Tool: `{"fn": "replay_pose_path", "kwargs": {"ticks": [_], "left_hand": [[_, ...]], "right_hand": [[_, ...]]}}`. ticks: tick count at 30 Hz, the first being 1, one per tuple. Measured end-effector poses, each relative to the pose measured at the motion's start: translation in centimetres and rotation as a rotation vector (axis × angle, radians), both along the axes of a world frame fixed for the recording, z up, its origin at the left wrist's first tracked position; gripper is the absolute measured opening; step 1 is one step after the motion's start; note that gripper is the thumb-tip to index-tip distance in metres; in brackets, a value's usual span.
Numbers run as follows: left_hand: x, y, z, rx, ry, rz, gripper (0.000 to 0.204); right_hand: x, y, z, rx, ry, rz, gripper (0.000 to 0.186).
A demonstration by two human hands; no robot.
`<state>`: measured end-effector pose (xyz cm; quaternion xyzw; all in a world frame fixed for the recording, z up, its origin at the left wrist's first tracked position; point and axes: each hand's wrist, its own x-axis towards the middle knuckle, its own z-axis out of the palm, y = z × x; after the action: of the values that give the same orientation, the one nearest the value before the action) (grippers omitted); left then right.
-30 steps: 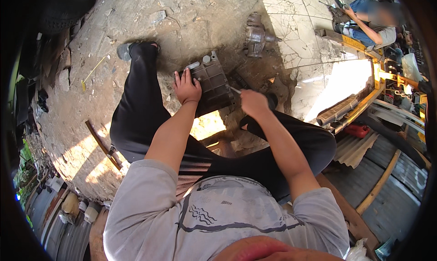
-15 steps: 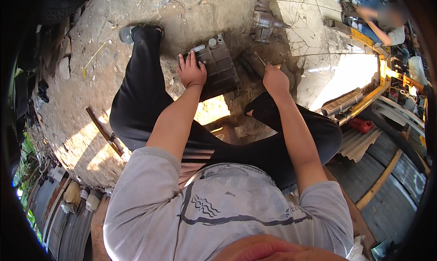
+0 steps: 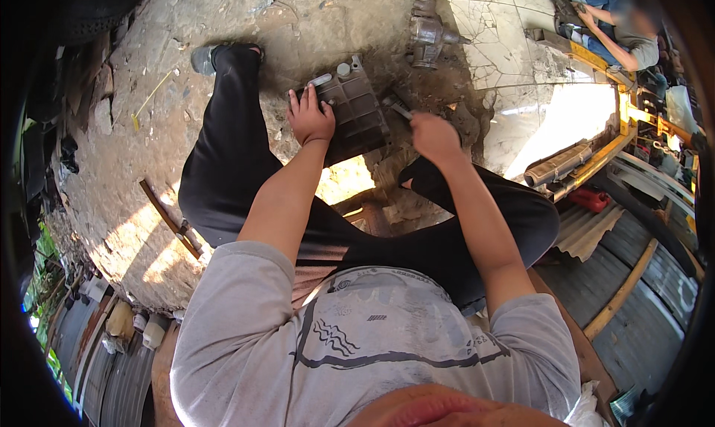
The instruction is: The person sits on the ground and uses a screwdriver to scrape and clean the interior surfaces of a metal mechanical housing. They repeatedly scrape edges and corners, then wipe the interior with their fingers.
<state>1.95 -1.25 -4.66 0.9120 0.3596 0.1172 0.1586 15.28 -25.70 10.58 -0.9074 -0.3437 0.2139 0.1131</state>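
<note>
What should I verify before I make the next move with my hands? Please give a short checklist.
1. Left hand clear of the ribbed metal block: not ok, it rests at its left edge.
2. Right hand closed around the slim tool: ok.
3. Tool's far end free of contact: cannot tell, too unclear.
4. Block supported firmly underneath: cannot tell, its underside is hidden.
5. Metal casting apart from the block: ok.
6. Other person away from the block: ok.
</note>
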Motion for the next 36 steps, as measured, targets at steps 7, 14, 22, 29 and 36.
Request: {"fn": "replay_pose_path", "kwargs": {"ticks": [7,14,22,29,36], "left_hand": [[-0.1,0.0,0.2,0.014,0.004,0.007,0.057],[0.0,-0.2,0.0,-0.013,0.038,0.004,0.057],[0.4,-0.1,0.0,0.01,0.026,-0.005,0.056],[-0.7,0.4,0.1,0.042,0.034,0.013,0.057],[0.9,0.4,0.0,0.03,0.026,0.003,0.055]], "right_hand": [[2.4,-1.1,0.2,-0.291,-0.021,-0.165,0.022],[0.0,-0.7,-2.2,-0.14,0.174,-0.07,0.024],[6.3,-5.1,-3.6,-0.191,0.071,-0.451,0.028],[2.6,-5.0,-11.9,-0.247,0.283,-0.105,0.028],[2.2,-7.4,-24.7,-0.374,0.576,-0.083,0.042]]}}
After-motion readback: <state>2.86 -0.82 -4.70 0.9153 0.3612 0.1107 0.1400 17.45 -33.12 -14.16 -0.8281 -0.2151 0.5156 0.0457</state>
